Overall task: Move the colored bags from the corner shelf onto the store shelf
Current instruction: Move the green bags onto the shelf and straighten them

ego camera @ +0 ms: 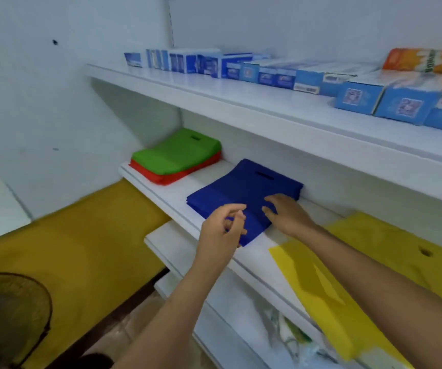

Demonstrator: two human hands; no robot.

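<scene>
A stack of folded blue bags (244,190) lies flat on the middle white store shelf (172,206). My left hand (221,230) pinches the stack's near front edge between thumb and fingers. My right hand (285,213) rests palm down on the stack's right front corner, fingers spread. Further left on the same shelf a pile of green bags (177,153) sits on top of red bags (161,177). Yellow bags (361,267) lie to the right under my right forearm, one hanging over the shelf edge.
The upper shelf (241,99) carries a row of blue and white boxes (268,70) and an orange packet (425,62). A lower shelf (241,315) holds plastic-wrapped goods. A black fan (9,318) stands at bottom left on the yellow floor (81,249).
</scene>
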